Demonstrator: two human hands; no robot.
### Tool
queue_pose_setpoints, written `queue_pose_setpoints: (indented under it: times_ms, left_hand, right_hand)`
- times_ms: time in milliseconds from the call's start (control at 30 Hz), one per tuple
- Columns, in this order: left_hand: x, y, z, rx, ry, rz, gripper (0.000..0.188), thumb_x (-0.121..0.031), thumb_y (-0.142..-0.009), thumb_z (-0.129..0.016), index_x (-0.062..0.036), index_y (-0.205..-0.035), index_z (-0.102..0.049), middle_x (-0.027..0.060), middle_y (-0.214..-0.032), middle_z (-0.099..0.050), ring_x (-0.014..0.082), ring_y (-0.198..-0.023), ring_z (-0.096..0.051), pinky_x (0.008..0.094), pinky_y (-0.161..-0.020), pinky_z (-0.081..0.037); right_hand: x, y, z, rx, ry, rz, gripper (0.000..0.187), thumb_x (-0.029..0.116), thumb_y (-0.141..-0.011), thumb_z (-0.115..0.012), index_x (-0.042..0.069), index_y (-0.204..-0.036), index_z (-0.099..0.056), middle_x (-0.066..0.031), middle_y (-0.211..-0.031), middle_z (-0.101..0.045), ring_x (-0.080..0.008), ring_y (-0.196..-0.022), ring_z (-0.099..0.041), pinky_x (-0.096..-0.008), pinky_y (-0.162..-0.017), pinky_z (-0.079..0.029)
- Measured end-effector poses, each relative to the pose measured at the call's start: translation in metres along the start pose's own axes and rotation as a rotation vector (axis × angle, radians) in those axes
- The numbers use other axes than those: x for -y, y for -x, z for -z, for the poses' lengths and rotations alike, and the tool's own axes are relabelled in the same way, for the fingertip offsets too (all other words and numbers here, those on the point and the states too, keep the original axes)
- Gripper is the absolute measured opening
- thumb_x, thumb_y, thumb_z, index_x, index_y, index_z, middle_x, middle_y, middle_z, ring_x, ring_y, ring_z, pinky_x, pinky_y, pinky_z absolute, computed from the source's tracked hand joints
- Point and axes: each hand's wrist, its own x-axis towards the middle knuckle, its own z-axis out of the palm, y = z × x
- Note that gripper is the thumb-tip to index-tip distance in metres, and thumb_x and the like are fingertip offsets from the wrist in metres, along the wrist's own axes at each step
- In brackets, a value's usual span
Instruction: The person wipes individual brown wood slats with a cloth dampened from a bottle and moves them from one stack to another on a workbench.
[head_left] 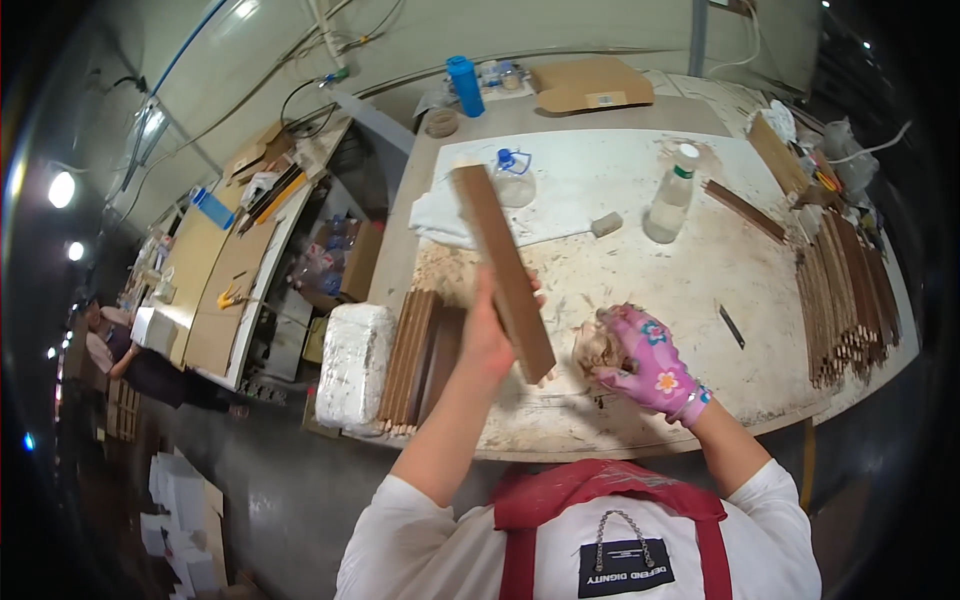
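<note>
My bare left hand grips the lower end of a long brown wooden strip, which is raised off the table and slants up toward the far left. My right hand, in a pink flowered glove, is closed on a tan wad of cloth or fibre just right of the strip's lower end. Both hands hover over the stained white worktable, near its front edge.
A stack of wooden strips lies at the table's left edge beside a white wrapped block. More strips are piled at the right. Two clear bottles, a small block, a white cloth and a blue cylinder stand farther back. A person sits far left.
</note>
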Motion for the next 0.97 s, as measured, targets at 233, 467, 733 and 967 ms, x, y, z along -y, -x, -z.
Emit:
queue_pose_setpoints:
  times_ms: [233, 467, 733, 967]
  left_hand:
    - [0.033, -0.001, -0.002, 0.064, -0.115, -0.062, 0.038, -0.021, -0.089, -0.059, -0.0049, -0.120, -0.043, 0.0043, -0.114, -0.052, 0.0167, -0.107, -0.049, 0.0337, -0.094, -0.039]
    - [0.045, 0.000, -0.006, 0.078, -0.102, 0.110, 0.039, -0.006, -0.089, -0.052, -0.0027, -0.126, -0.039, 0.0065, -0.122, -0.049, 0.0169, -0.113, -0.046, 0.0322, -0.097, -0.036]
    - [0.065, -0.024, -0.017, 0.227, -0.030, 0.271, 0.025, -0.005, -0.093, -0.045, -0.0026, -0.117, -0.047, 0.0075, -0.109, -0.055, 0.0189, -0.101, -0.054, 0.0332, -0.090, -0.045]
    - [0.137, -0.033, -0.095, 0.425, -0.066, 0.323, 0.041, -0.009, -0.091, -0.051, -0.0059, -0.131, -0.040, 0.0067, -0.121, -0.052, 0.0212, -0.111, -0.051, 0.0374, -0.097, -0.041]
  right_hand:
    - [0.017, -0.017, -0.013, 0.101, -1.008, -0.395, 0.073, 0.038, -0.084, -0.060, -0.002, -0.137, -0.030, -0.0179, -0.129, -0.046, -0.0238, -0.118, -0.046, -0.0333, -0.098, -0.036]
    - [-0.016, 0.003, -0.050, 0.152, -1.581, -0.621, 0.050, 0.033, -0.087, -0.059, 0.001, -0.124, -0.046, -0.0038, -0.113, -0.056, -0.0108, -0.103, -0.053, -0.0257, -0.088, -0.042]
    - [-0.021, 0.012, -0.013, 0.134, -1.560, -0.717, 0.035, 0.027, -0.091, -0.053, 0.003, -0.117, -0.050, -0.0050, -0.109, -0.058, -0.0104, -0.094, -0.057, -0.0245, -0.079, -0.047]
    - [-0.040, 0.064, 0.027, -0.286, -1.245, -0.582, 0.061, 0.030, -0.087, -0.062, 0.004, -0.136, -0.037, -0.0108, -0.132, -0.047, -0.0162, -0.124, -0.039, -0.0306, -0.107, -0.028]
